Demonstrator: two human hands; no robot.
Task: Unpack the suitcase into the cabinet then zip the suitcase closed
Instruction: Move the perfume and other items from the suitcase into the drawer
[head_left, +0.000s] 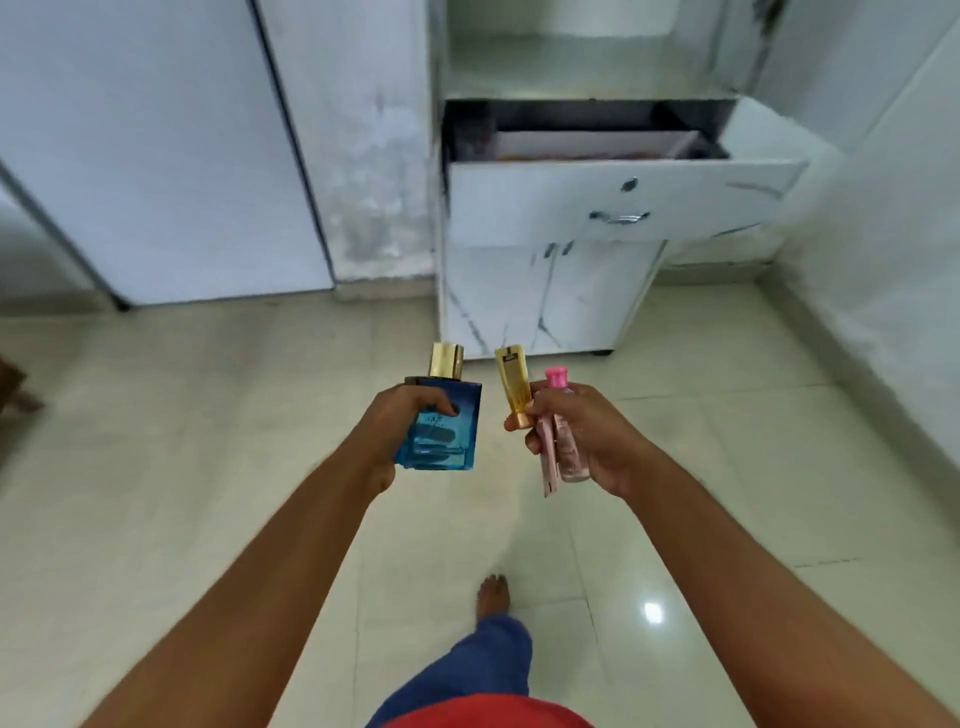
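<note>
A: What are we carrying?

B: Our left hand (402, 434) is curled round a blue perfume bottle (441, 423) with a gold cap, held upright. Our right hand (576, 436) grips three things together: a gold tube (513, 382), a pink-capped bottle (563, 415) and a slim pink tube (546, 457).

A: And the cabinet?

B: We see the white cabinet (545, 296) at twelve to one o'clock from our hands, well apart, its drawer (613, 200) pulled open. Something lies in the drawer, but we cannot tell what. One bare foot (493, 595) stands on the tiled floor (208, 441) at six o'clock.
</note>
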